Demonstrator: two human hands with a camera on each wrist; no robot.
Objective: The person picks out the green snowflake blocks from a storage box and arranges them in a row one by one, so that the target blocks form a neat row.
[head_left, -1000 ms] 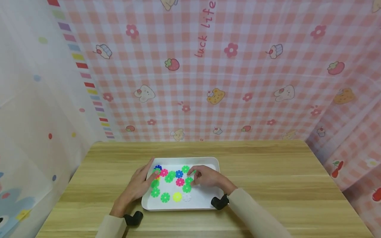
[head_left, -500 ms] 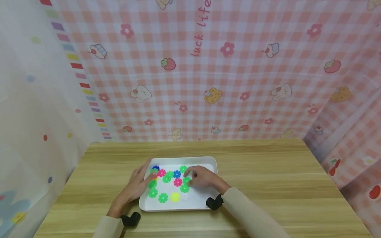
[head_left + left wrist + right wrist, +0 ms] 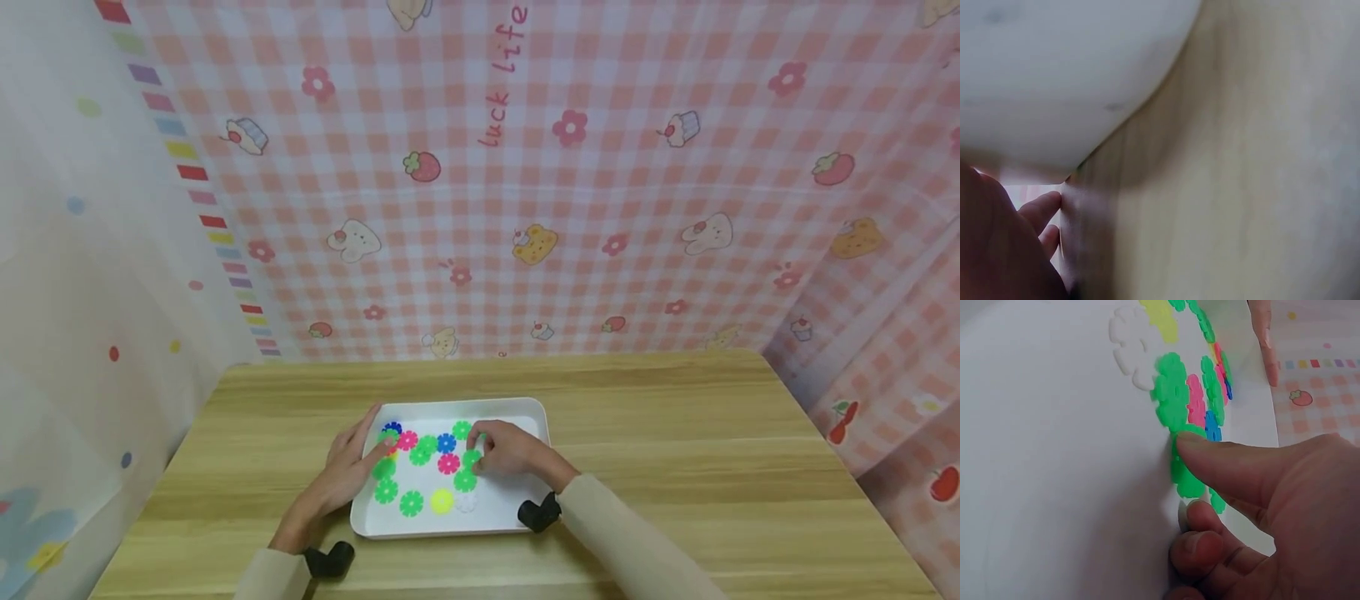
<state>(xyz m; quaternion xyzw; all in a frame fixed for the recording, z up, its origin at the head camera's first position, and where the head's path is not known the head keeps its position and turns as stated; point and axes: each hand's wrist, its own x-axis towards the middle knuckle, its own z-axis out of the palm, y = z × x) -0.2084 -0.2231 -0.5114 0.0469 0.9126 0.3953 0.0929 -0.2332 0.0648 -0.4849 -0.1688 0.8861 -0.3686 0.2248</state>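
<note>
A white tray (image 3: 495, 523) lies on the table, holding several notched plastic discs. My left hand (image 3: 345, 467) holds its left side, fingers along the outer wall and thumb over the rim, near a green disc (image 3: 384, 468). In the left wrist view the fingers (image 3: 1042, 209) show beside the tray's corner. My right hand (image 3: 513, 450) reaches into the right part of the tray, with bent fingers. In the right wrist view its thumb touches a green disc (image 3: 1190, 478), apart from the curled fingers below. A pink disc (image 3: 448, 463) and a blue disc (image 3: 446, 442) lie close by.
Nearer the tray's front lie a yellow disc (image 3: 442, 501), a white disc (image 3: 466, 502) and another green disc (image 3: 411, 503). Bare wooden table (image 3: 660, 467) surrounds the tray. A pink checked cloth (image 3: 525, 183) hangs behind the table.
The head view has shifted slightly. The right hand's fingers have moved a little over the same discs. The left hand stays at the tray's left side.
</note>
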